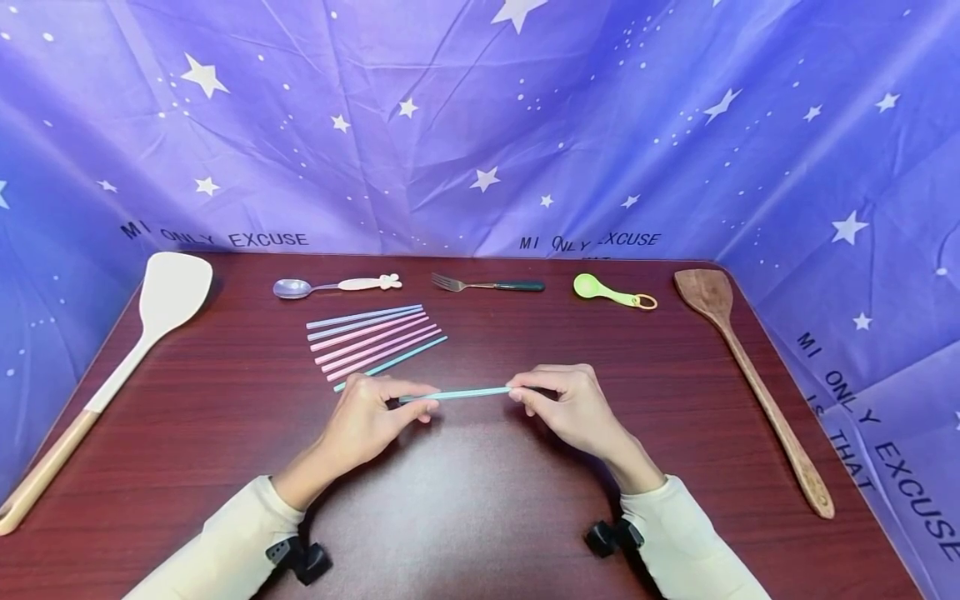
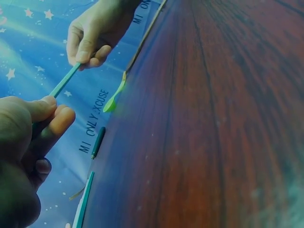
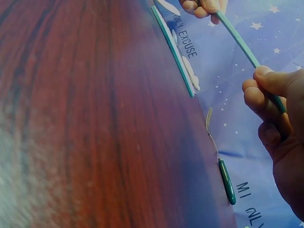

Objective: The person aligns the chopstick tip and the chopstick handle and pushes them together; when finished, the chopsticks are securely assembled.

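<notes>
A light blue-green chopstick [image 1: 457,393] is held level above the dark red table [image 1: 480,492], one end in each hand. My left hand [image 1: 375,412] pinches its left end between thumb and fingers; my right hand [image 1: 558,400] pinches its right end. The left wrist view shows the chopstick [image 2: 64,81] running from my left hand [image 2: 28,142] up to my right hand [image 2: 92,33]. In the right wrist view the chopstick [image 3: 240,40] goes from my right hand [image 3: 278,123] to my left hand [image 3: 204,5]. Several pastel chopsticks [image 1: 371,337] lie in a row behind my left hand.
Along the back edge lie a metal spoon with a white handle [image 1: 333,286], a fork with a dark green handle [image 1: 487,285] and a green spoon [image 1: 611,292]. A white spatula [image 1: 112,367] lies at the left, a wooden spatula [image 1: 750,367] at the right. Purple star cloth [image 1: 480,125] surrounds the table.
</notes>
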`<state>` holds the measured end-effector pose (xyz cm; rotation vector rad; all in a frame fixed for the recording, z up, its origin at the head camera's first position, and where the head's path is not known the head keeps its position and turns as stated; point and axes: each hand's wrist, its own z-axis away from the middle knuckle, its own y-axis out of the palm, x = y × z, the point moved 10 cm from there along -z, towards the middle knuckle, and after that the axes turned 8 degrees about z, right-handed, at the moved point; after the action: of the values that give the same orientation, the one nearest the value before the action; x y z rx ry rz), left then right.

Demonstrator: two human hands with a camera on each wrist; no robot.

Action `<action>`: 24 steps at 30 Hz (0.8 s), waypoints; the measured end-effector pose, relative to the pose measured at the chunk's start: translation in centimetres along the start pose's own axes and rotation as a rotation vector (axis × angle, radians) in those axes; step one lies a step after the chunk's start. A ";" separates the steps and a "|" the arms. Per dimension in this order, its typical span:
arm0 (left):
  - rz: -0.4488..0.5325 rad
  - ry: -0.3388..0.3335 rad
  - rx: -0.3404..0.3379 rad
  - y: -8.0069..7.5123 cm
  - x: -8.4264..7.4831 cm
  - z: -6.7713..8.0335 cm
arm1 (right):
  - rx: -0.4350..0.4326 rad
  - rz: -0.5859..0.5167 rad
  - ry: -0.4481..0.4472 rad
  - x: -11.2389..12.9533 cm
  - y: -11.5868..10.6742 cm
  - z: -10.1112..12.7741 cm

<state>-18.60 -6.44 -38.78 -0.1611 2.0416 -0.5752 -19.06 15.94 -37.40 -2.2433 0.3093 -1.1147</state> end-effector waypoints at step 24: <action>-0.148 0.006 -0.144 -5.8 0.0 2.7 | 0.101 0.067 0.081 -0.5 1.6 -3.0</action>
<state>-17.02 -12.46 -37.27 -0.3995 2.0887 -0.5191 -21.66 13.68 -37.31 -2.0883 0.3510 -1.1619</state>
